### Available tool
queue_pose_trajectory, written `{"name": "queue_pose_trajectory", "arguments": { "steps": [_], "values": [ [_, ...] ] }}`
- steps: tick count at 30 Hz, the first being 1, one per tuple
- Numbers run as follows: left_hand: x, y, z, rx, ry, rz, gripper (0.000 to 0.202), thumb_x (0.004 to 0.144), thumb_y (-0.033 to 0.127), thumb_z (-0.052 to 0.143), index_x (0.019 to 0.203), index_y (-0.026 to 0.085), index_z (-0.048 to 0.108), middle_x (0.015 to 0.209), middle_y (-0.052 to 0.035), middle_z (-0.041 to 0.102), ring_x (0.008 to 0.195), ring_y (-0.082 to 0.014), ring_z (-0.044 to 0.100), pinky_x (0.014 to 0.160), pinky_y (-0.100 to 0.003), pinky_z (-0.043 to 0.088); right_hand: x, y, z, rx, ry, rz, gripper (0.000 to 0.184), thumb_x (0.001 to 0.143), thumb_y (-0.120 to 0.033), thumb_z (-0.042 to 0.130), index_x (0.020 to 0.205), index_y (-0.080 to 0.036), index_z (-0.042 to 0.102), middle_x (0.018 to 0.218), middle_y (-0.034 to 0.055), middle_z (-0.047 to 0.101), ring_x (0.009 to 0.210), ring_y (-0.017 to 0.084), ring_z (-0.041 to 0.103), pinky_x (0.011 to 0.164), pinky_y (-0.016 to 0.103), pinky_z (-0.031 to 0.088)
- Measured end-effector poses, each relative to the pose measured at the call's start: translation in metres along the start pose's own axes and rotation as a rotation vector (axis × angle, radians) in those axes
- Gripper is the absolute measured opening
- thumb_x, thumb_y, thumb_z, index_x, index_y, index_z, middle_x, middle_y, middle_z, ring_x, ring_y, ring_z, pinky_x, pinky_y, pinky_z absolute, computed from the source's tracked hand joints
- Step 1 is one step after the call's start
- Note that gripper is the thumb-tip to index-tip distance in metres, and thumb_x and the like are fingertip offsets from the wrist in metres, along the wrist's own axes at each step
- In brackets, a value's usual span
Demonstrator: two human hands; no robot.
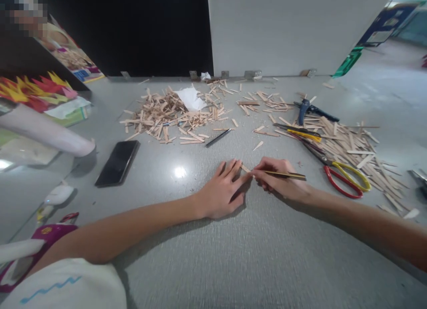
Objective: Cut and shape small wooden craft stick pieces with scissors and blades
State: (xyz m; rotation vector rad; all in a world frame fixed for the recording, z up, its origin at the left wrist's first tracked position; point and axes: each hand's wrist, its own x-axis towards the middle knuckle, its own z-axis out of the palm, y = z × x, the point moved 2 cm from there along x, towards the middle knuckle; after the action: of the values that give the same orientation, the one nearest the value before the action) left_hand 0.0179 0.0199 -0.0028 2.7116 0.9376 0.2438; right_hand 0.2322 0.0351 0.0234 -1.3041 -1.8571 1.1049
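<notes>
My left hand [224, 191] lies on the grey table with its fingers spread, and its fingertips touch a short wooden stick [246, 168]. Just to the right, my right hand [278, 178] is closed around a slim pencil [290, 175] with dark and yellow stripes. The pencil's tip is hidden by my fingers, close to the right end of the stick. Beyond my hands lies a dark pen [218, 138]. A pair of scissors [347, 180] with red and yellow handles rests right of my right hand.
Cut wooden pieces [156, 113] form a pile at the back, with white paper [191, 98] on it. More sticks [356, 153] lie at right, beside blue-handled cutters [304, 111] and a yellow-and-black tool [302, 133]. A phone [117, 163] and a white roll [50, 131] are at left.
</notes>
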Motion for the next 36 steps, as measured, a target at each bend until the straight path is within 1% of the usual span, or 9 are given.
{"name": "queue_pose_trajectory", "arguments": {
  "steps": [2, 5, 9, 13, 18, 23, 25, 29, 36],
  "values": [
    [-0.001, 0.000, 0.001, -0.008, 0.006, -0.002, 0.061, 0.110, 0.038, 0.045, 0.166, 0.016, 0.041, 0.176, -0.0280, 0.033, 0.167, -0.0437, 0.024, 0.129, -0.074, 0.026, 0.005, 0.001, 0.003, 0.044, 0.017, 0.050, 0.034, 0.101, -0.046, 0.066, 0.077, -0.022, 0.061, 0.054, -0.0039, 0.060, 0.040, 0.011, 0.054, 0.035, 0.022, 0.042],
    [-0.003, 0.000, 0.001, -0.019, 0.009, 0.009, 0.063, 0.109, 0.038, 0.047, 0.168, 0.017, 0.038, 0.177, -0.0261, 0.032, 0.168, -0.0415, 0.022, 0.131, -0.072, 0.023, 0.010, 0.002, 0.005, 0.035, 0.040, 0.020, 0.037, 0.099, -0.047, 0.068, 0.073, -0.023, 0.057, 0.051, -0.0055, 0.057, 0.038, 0.009, 0.047, 0.034, 0.021, 0.035],
    [-0.004, 0.002, -0.001, -0.025, -0.007, 0.054, 0.066, 0.110, 0.036, 0.047, 0.171, 0.015, 0.033, 0.177, -0.0263, 0.030, 0.168, -0.0411, 0.023, 0.132, -0.070, 0.023, 0.011, 0.002, 0.003, 0.036, 0.015, 0.008, 0.037, 0.100, -0.049, 0.066, 0.076, -0.023, 0.057, 0.052, -0.0054, 0.059, 0.038, 0.009, 0.047, 0.034, 0.021, 0.035],
    [-0.006, 0.002, -0.003, -0.043, 0.008, 0.099, 0.069, 0.110, 0.033, 0.047, 0.175, 0.021, 0.026, 0.177, -0.0228, 0.034, 0.166, -0.0422, 0.028, 0.130, -0.073, 0.023, 0.010, 0.000, 0.002, 0.036, -0.022, -0.022, 0.046, 0.103, -0.055, 0.065, 0.073, -0.023, 0.054, 0.053, -0.0050, 0.060, 0.037, 0.008, 0.047, 0.034, 0.021, 0.037],
    [-0.007, 0.002, -0.004, -0.039, 0.003, 0.103, 0.065, 0.110, 0.032, 0.046, 0.172, 0.019, 0.032, 0.177, -0.0218, 0.033, 0.167, -0.0406, 0.026, 0.132, -0.070, 0.022, 0.010, 0.001, 0.003, 0.050, -0.009, -0.055, 0.051, 0.103, -0.063, 0.064, 0.073, -0.024, 0.053, 0.051, -0.0060, 0.057, 0.035, 0.007, 0.046, 0.032, 0.021, 0.034],
    [-0.006, 0.002, -0.003, -0.031, -0.006, 0.098, 0.064, 0.110, 0.033, 0.046, 0.172, 0.020, 0.034, 0.178, -0.0212, 0.032, 0.167, -0.0403, 0.025, 0.132, -0.068, 0.022, 0.010, 0.001, 0.003, 0.023, 0.007, -0.055, 0.051, 0.104, -0.063, 0.062, 0.073, -0.024, 0.053, 0.051, -0.0059, 0.057, 0.037, 0.007, 0.047, 0.034, 0.022, 0.036],
    [-0.005, 0.002, -0.003, -0.030, -0.008, 0.098, 0.063, 0.111, 0.033, 0.045, 0.172, 0.020, 0.034, 0.178, -0.0217, 0.032, 0.167, -0.0404, 0.025, 0.132, -0.068, 0.022, 0.010, 0.001, 0.003, 0.023, -0.004, -0.052, 0.051, 0.103, -0.065, 0.062, 0.074, -0.024, 0.053, 0.051, -0.0060, 0.056, 0.036, 0.008, 0.047, 0.033, 0.022, 0.036],
    [-0.004, 0.003, -0.004, -0.026, -0.021, 0.100, 0.062, 0.111, 0.033, 0.044, 0.170, 0.016, 0.037, 0.177, -0.0257, 0.032, 0.167, -0.0421, 0.026, 0.132, -0.069, 0.022, 0.012, 0.001, 0.003, 0.008, -0.016, -0.049, 0.053, 0.104, -0.067, 0.060, 0.074, -0.024, 0.054, 0.051, -0.0058, 0.057, 0.036, 0.008, 0.047, 0.033, 0.022, 0.035],
    [-0.004, 0.003, -0.005, -0.016, -0.035, 0.099, 0.060, 0.112, 0.034, 0.042, 0.169, 0.016, 0.037, 0.177, -0.0256, 0.031, 0.168, -0.0407, 0.024, 0.132, -0.069, 0.022, 0.014, 0.001, 0.003, -0.018, -0.007, -0.085, 0.055, 0.104, -0.068, 0.060, 0.072, -0.023, 0.054, 0.050, -0.0053, 0.056, 0.040, 0.009, 0.046, 0.039, 0.024, 0.036]
  ]
}}
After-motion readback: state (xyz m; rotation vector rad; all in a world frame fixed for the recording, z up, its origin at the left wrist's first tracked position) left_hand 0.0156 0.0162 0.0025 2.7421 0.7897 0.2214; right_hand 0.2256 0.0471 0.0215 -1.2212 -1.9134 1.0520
